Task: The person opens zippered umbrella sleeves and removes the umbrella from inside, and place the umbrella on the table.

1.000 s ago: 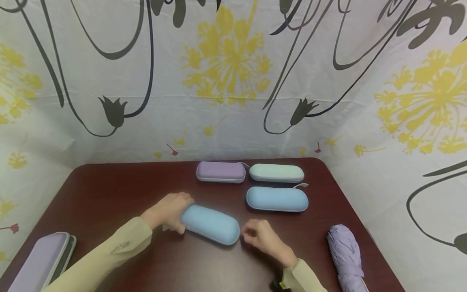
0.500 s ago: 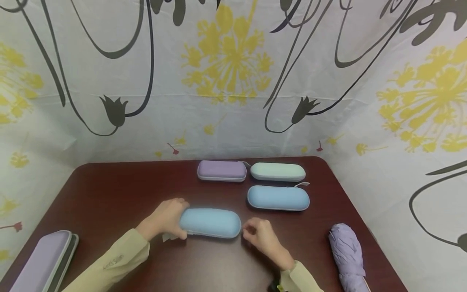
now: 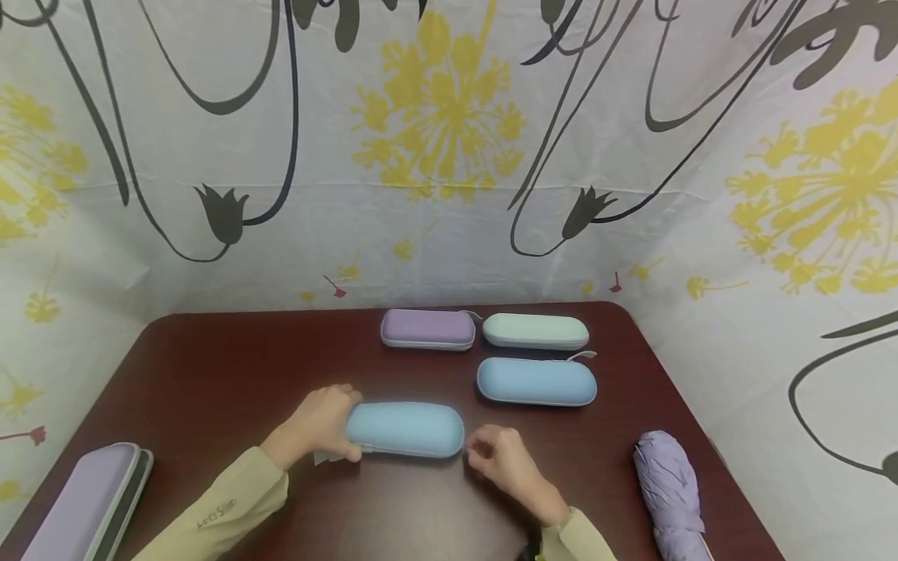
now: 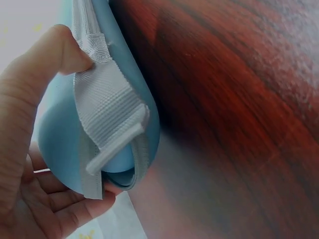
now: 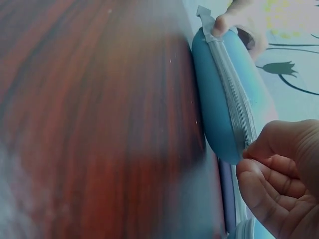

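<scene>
Right wrist view: right hand (image 5: 286,177) seemingly pinches zip pull (image 5: 247,144); left hand (image 3: 316,425), opposite, grips blue case (image 5: 214,99). Zipping step, likely; next draw needs bracing.

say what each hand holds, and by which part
The left hand grips the nearer blue case by one end, thumb on its strap; the right hand appears to pinch the zipper pull at the other.

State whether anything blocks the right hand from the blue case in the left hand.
Nothing visible does: the right hand pinches at the zipper on one end of the blue case, and the left hand grips the other.
</scene>
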The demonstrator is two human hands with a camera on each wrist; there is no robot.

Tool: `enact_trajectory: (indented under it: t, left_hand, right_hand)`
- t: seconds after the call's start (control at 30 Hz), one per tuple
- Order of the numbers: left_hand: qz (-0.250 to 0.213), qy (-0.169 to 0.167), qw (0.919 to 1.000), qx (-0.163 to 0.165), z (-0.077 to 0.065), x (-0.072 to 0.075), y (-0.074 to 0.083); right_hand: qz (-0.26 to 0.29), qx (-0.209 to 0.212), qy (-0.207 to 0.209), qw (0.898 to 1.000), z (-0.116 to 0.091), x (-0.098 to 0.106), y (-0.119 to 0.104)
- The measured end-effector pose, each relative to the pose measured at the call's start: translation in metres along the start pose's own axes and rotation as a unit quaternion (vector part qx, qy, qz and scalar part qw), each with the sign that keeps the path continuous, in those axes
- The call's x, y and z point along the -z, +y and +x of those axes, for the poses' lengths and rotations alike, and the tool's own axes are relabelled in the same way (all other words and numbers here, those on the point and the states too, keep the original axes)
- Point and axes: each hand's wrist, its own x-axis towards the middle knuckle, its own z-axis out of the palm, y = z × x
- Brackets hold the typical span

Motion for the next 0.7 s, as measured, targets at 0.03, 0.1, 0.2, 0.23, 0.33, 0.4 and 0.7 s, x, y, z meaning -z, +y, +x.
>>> enact_trajectory:
  t: [0.03,0.1,0.2,0.23,0.33,0.4,0.7]
  left_hand:
    - [0.0,0.0,1.0,0.002,0.0,-0.0003,0.0]
    - [0.0,-0.001,1.0,0.006,-0.0001,-0.0007,0.0003]
    - [0.003,0.001,0.9999,0.012,-0.0006,-0.0007,0.0014]
    - [0.004,0.003,0.9999,0.014,-0.0009,-0.0008,0.0018]
    - [0.009,0.011,0.9997,0.02,-0.0017,-0.0014,0.0029]
    - [0.013,0.012,0.9995,0.026,-0.0025,-0.002,0.0038]
    - [0.006,0.004,0.998,0.063,-0.0059,-0.0034,0.0086]
  right_hand:
    - [-0.005,0.002,0.004,1.0,0.0,-0.0004,-0.0005]
    - [-0.01,0.004,0.011,1.0,-0.0001,-0.0015,-0.0007]
    - [-0.018,0.007,0.024,1.0,-0.0001,-0.0039,-0.0006]
    - [-0.02,0.008,0.028,0.999,-0.0003,-0.0049,-0.0007]
    - [-0.027,0.011,0.038,0.999,-0.0003,-0.0071,-0.0013]
    - [-0.032,0.009,0.043,0.999,0.0003,-0.008,-0.0018]
    - [-0.054,-0.006,0.048,0.997,0.0061,-0.0089,-0.002]
